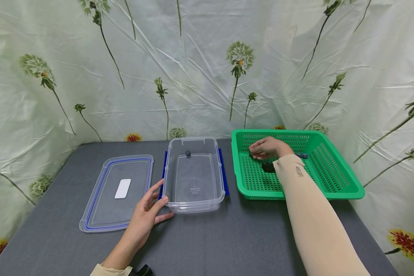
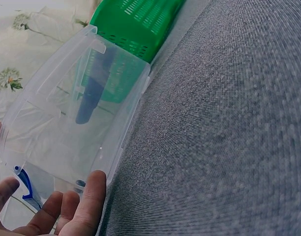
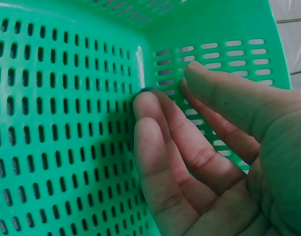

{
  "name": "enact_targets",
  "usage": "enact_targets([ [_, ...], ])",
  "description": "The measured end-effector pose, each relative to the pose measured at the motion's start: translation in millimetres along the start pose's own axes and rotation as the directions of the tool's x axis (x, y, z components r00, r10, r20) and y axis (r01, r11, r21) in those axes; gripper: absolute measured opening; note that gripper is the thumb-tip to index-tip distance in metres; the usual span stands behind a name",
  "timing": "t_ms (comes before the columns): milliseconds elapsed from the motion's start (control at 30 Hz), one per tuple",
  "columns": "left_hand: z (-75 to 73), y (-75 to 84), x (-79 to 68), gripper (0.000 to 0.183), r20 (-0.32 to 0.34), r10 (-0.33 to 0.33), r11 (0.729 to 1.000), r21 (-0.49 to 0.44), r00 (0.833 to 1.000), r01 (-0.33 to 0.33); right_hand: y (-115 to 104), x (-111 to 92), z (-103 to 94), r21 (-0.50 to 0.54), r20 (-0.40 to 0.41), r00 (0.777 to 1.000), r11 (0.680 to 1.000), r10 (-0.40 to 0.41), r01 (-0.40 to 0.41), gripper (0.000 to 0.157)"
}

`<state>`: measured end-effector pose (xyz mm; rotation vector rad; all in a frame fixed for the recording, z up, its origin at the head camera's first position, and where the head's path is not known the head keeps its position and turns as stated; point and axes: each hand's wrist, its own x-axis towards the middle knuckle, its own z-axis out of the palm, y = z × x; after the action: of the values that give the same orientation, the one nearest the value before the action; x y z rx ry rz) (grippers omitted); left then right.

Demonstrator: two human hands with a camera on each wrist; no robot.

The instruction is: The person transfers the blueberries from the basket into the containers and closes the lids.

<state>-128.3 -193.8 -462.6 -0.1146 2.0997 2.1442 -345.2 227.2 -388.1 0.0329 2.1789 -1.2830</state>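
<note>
My left hand (image 1: 146, 218) rests against the front left corner of a clear plastic container (image 1: 194, 174), thumb at its rim and the other fingers spread along its side. A single blueberry (image 1: 188, 153) lies inside, toward the back. My right hand (image 1: 268, 148) reaches into a green plastic basket (image 1: 243, 184), near its left wall. In the right wrist view its fingertips are at a small dark blue berry (image 3: 146, 90) in the basket's corner, mostly hidden by them; the thumb (image 3: 219, 93) stands apart. More blueberries (image 1: 304, 156) lie beyond the right wrist.
Left of the container, a clear lid (image 1: 101, 207) with a blue seal and a white label lies flat on the grey tabletop (image 1: 207, 241). Blue side clips (image 1: 223, 172) flank the container. A flower-printed cloth (image 1: 203, 76) hangs behind. A black item (image 1: 268, 167) shows beneath the right cuff.
</note>
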Motion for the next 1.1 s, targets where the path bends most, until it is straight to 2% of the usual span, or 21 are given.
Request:
enact_targets([
  [233,0.0,0.4,0.7,0.06,-0.002,-0.007,1.0,-0.003,1.0,0.007,3.9,1.5,0.9,0.02,0.018,0.999,0.999,0.029,-0.029,0.048],
  [700,0.7,1.1,1.5,0.061,-0.001,-0.006,1.0,0.006,1.0,0.006,2.7,-1.5,4.0,-0.063,-0.035,0.998,0.996,0.053,-0.055,0.041],
  [1100,0.1,0.8,1.3,0.06,-0.003,-0.013,1.0,0.001,1.0,0.013,6.1,-0.6,7.1,-0.078,-0.045,0.997,0.995,0.063,-0.067,0.039],
])
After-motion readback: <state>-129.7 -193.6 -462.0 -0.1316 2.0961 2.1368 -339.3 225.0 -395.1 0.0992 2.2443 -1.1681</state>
